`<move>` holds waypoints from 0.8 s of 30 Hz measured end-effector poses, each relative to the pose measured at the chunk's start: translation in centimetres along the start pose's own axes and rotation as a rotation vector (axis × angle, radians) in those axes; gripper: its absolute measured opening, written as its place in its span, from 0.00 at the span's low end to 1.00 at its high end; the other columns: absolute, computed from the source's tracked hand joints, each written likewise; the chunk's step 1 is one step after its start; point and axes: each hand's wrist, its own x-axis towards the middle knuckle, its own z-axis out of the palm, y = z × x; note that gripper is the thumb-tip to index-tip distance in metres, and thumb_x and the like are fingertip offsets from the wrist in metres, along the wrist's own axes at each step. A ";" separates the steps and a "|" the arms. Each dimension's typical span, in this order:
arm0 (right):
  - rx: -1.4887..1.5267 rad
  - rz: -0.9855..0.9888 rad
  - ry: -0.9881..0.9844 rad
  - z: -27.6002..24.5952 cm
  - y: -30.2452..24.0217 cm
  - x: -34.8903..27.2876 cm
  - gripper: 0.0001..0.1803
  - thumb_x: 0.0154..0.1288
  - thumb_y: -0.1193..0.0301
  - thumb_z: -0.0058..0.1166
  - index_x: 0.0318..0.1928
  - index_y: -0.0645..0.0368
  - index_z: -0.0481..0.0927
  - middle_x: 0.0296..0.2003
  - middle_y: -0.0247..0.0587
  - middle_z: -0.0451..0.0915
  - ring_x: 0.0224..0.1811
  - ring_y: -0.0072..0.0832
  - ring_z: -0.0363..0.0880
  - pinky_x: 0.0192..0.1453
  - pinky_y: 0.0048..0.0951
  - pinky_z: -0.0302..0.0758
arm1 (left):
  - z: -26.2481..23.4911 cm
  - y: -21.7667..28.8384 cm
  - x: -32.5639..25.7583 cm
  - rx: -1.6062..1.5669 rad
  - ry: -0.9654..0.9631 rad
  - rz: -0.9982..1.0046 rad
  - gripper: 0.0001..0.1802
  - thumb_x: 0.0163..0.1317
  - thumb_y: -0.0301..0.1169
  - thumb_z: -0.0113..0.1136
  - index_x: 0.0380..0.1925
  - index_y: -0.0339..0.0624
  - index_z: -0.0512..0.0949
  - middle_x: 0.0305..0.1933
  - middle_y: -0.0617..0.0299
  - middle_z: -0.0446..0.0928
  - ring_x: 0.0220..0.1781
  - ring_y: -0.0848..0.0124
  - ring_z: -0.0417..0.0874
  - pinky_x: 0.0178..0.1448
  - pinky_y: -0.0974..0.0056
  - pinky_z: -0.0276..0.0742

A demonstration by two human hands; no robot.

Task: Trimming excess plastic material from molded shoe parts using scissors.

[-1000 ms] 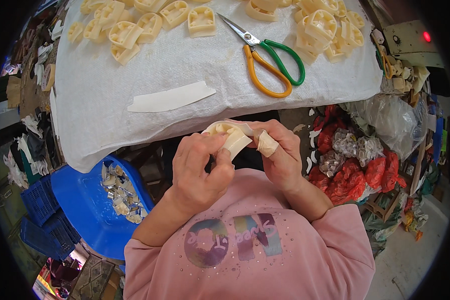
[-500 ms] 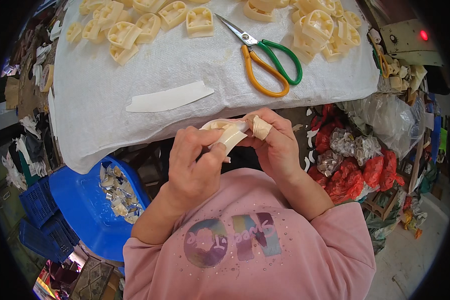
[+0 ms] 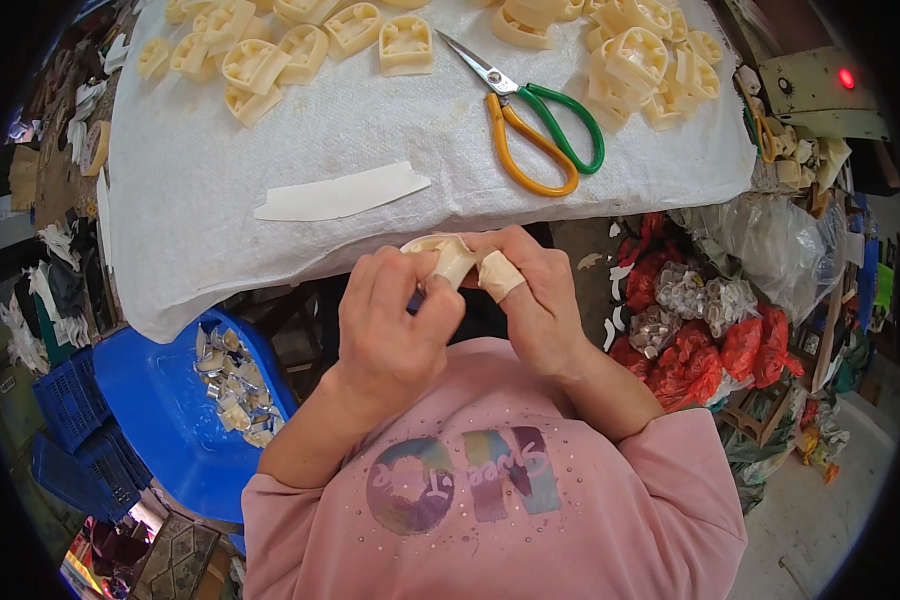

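Right now both hands are closed around one small cream plastic piece (image 3: 456, 259), held just off the near edge of the white-covered tabletop (image 3: 200, 190), above the person's lap. The left hand (image 3: 398, 312) grips it from the left, thumb and curled fingers pinching its near side; the right hand (image 3: 528, 298) grasps at its right end, a tan wrap (image 3: 500, 275) round one digit. How far the right fingertips touch the piece is hidden.

On the tabletop, a white strip (image 3: 342, 192) lies flat near the edge, left of centre. Farther off and to the right rest scissors (image 3: 566, 132) with one green and one orange handle, blades pointing far left. Similar cream pieces sit in a far left group (image 3: 252, 66) and a far right heap (image 3: 638, 58). Below, a blue tub (image 3: 150, 400) holding scraps (image 3: 235, 385) stands left; red bags (image 3: 688, 365) lie right.
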 end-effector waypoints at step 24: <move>0.273 0.080 -0.289 -2.0 2.7 3.6 0.24 0.65 0.69 0.55 0.59 0.62 0.67 0.38 0.40 0.83 0.36 0.18 0.77 0.41 0.22 0.75 | 1.0 -1.5 -1.2 -0.566 0.073 -0.292 0.09 0.59 0.20 0.60 0.33 0.39 0.69 0.43 0.51 0.76 0.41 0.69 0.78 0.44 0.69 0.74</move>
